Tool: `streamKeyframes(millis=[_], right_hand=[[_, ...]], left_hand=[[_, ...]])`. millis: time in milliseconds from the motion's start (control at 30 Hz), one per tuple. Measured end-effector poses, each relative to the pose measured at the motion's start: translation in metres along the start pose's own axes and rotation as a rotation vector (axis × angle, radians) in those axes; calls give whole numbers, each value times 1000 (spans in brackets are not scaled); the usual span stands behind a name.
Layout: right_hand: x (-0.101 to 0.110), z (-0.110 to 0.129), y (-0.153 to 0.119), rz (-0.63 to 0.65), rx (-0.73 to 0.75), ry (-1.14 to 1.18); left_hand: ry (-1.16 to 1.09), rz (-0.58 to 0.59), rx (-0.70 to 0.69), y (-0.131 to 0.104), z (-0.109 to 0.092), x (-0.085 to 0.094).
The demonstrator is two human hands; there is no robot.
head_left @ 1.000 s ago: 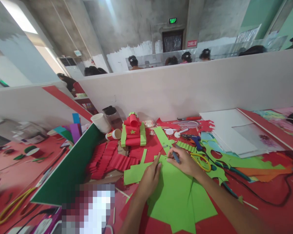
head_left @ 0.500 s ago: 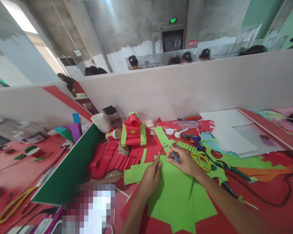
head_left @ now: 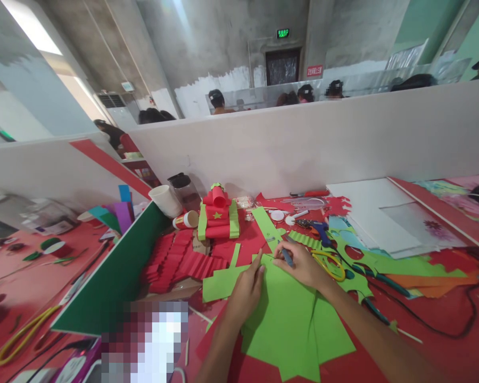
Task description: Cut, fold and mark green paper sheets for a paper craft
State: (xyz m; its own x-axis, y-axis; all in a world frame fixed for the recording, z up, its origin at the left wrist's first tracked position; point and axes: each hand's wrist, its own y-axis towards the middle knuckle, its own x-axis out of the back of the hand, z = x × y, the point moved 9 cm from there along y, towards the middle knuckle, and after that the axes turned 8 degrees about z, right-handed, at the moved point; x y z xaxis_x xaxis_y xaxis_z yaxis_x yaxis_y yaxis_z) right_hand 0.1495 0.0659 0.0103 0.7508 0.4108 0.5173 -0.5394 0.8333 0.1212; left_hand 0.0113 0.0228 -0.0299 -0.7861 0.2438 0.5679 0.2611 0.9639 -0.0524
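My right hand [head_left: 297,263] is closed round a dark pen [head_left: 287,257], its tip end at the top edge of a sheet of green paper [head_left: 287,308]. My left hand [head_left: 248,287] lies along the left side of that sheet, its index finger stretched out and its thumb resting on the paper. More green paper pieces spread under and below the sheet, some with jagged edges. A narrow green strip [head_left: 265,226] lies just beyond my fingers. Left of my left hand is a pile of pleated red paper [head_left: 183,263].
A red and green paper model with a yellow star [head_left: 217,215] stands at the back. Yellow-handled scissors [head_left: 330,265] and a blue glue gun [head_left: 323,234] lie to the right. A green board [head_left: 120,276] stands on the left, and a white partition [head_left: 255,149] runs behind.
Both hands, the pen and the green sheet stay nearly in place. At the far left edge, another person's hand has shifted slightly.
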Motion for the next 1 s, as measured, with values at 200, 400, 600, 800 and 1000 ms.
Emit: streamKeyframes(millis=[200,400,600,800,1000], right_hand=[[1,1,0,-4,-11,-8],[0,0,0,8,-24,18],[0,3,-1,1,7,22],[0,3,0,0,15,3],[-1,2,0,1,28,3]], left_hand=[[-17,-4,-7,0,-1,0],[-16,-6,-3,0,-1,0],[8,-4,8,-1,0,0],[13,11,7,-1,-3,0],[-1,-16,-1,-1,-2,0]])
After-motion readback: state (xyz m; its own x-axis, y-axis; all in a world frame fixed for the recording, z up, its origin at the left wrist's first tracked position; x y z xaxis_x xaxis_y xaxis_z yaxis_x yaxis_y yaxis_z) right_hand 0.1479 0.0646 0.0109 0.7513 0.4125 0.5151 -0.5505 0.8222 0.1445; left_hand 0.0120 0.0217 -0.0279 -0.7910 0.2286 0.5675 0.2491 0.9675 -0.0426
